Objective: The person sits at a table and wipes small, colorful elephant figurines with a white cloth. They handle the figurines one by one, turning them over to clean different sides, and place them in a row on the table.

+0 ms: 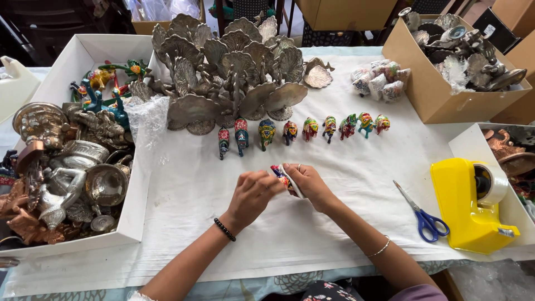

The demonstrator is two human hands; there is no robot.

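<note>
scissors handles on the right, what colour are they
Blue: the scissors have blue handles and bare metal blades, seen in the head view, lying beside the yellow tape dispenser.

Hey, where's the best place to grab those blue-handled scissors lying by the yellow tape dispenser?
Probably by the blue handle loops of the blue-handled scissors, coming from the near side: they lie flat, loops toward the person, blades pointing away, beside the yellow tape dispenser.
</note>
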